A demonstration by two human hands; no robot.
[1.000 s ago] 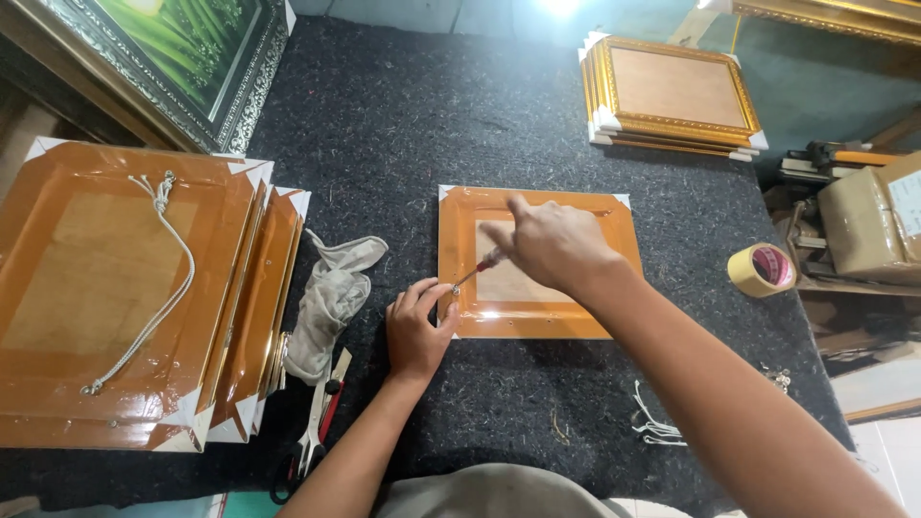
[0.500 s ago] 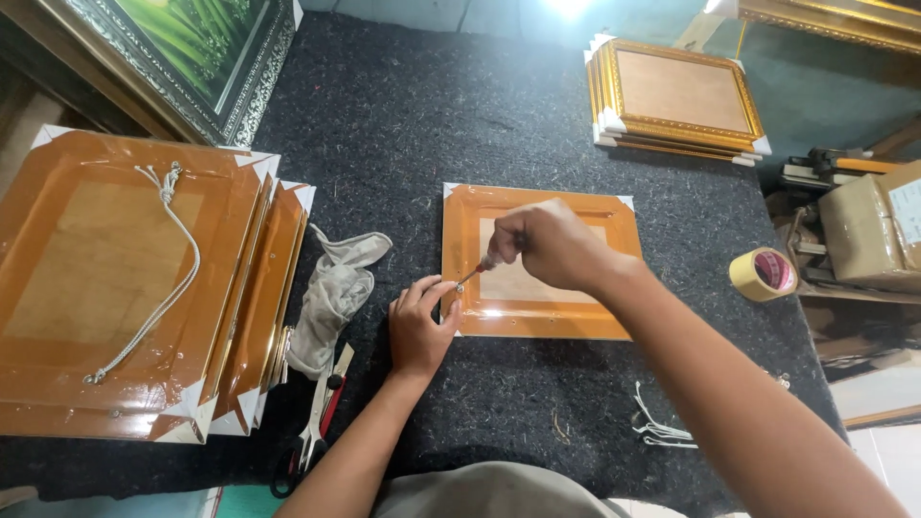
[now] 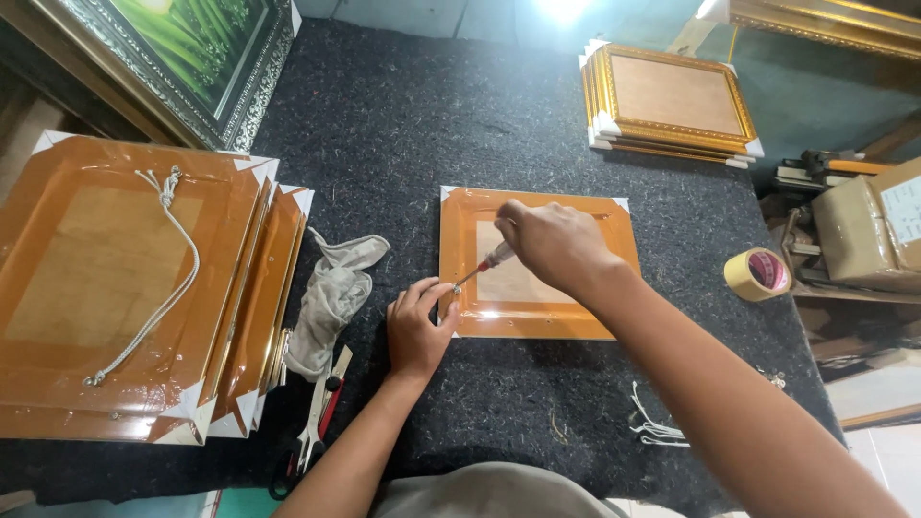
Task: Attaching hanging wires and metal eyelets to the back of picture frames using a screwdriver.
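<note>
A small orange picture frame (image 3: 614, 240) lies face down on the dark felt table (image 3: 403, 134), wrapped in shiny film with white corner guards. My right hand (image 3: 552, 245) is closed on a small screwdriver (image 3: 487, 263) whose tip points down at the frame's left rail. My left hand (image 3: 418, 328) rests at the frame's lower left corner, its fingertips pinched right at the screwdriver's tip; whatever they pinch is too small to see.
A stack of larger orange frames (image 3: 125, 288) with a white cord lies at the left. A grey cloth (image 3: 331, 297) and scissors (image 3: 312, 436) sit beside it. Gold frames (image 3: 672, 101) at the back, a tape roll (image 3: 758, 274) at the right, loose cords (image 3: 657, 427) near the front.
Both hands have stayed at the frame's left rail; the screwdriver tip has kept its place with only slight shifts of the right hand.
</note>
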